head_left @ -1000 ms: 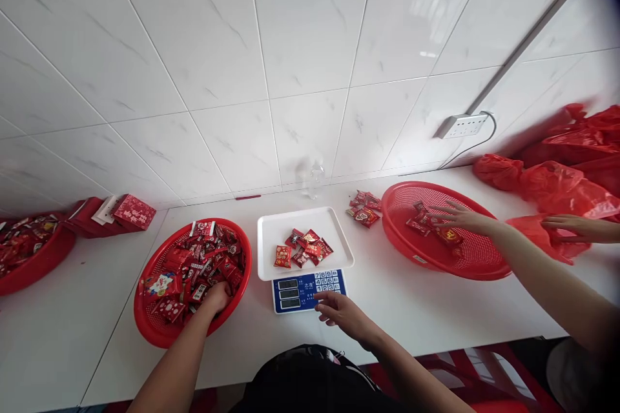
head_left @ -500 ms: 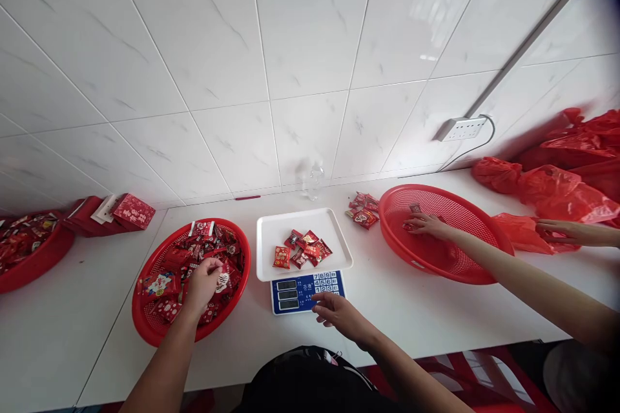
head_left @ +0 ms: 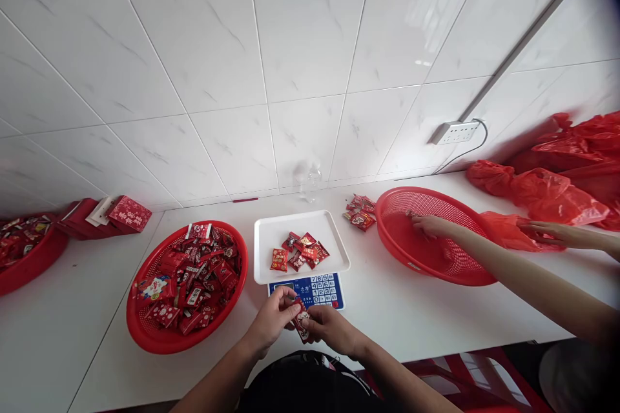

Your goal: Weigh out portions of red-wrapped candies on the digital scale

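Note:
A small red candy packet [head_left: 303, 322] with white print is held over the near edge of the scale [head_left: 317, 290]. My left hand [head_left: 272, 316] pinches its left side, and my right hand [head_left: 332, 330] grips its right side. Beyond them, a white tray [head_left: 266, 229] rests on the scale, with several red packets [head_left: 305, 250] lying in its middle. To the left stands a red plastic basket [head_left: 140, 335] heaped with similar packets [head_left: 198, 281]. My fingers hide part of the keypad and display.
On the right, another person's hand [head_left: 431, 226] reaches into a red basket [head_left: 387, 239]; their other hand touches red plastic bags [head_left: 513, 229]. Loose packets [head_left: 361, 211] and a clear bottle [head_left: 312, 182] stand near the wall. Red boxes [head_left: 128, 213] and another filled basket [head_left: 39, 271] are far left.
My left hand has moved right, out of the filled basket, bringing a packet in front of the scale. My right hand, open before, has come down and closed on that packet.

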The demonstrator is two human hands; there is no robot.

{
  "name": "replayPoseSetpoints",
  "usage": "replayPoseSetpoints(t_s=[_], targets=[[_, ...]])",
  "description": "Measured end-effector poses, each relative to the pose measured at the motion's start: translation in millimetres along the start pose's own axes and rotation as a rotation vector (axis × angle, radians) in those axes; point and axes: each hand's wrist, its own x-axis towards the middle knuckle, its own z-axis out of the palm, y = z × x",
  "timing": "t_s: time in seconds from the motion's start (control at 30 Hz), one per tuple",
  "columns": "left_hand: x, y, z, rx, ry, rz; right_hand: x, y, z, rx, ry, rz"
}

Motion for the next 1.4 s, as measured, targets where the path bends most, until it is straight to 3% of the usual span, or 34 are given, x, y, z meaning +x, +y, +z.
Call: replayPoseSetpoints(t_s=[0.17,0.43,0.73,0.9,1.17,1.4], targets=[[-3,-4,-3,0.066,-0.138,-0.103,0,0,-4,-0.098,-0.031,-0.066],[1,-4,-4,0.03,-0.035,-0.045,5,1,0,-0.078,0.07,-0.042],[6,-8,-2,-0.114,0.008,-0.079,-2,-13,0,-0.058,0.02,-0.019],[7,-6,-1,-0.212,-0.001,-0.053,-2,-15,-1,-0.031,0.024,-0.029],[-5,3,-6,-0.095,-0.062,-0.103,0,-9,-4,-0.038,0.026,-0.03],[-7,-4,-3,-0.167,-0.07,-0.143,0,1,-5,-0.104,0.017,-0.02]])
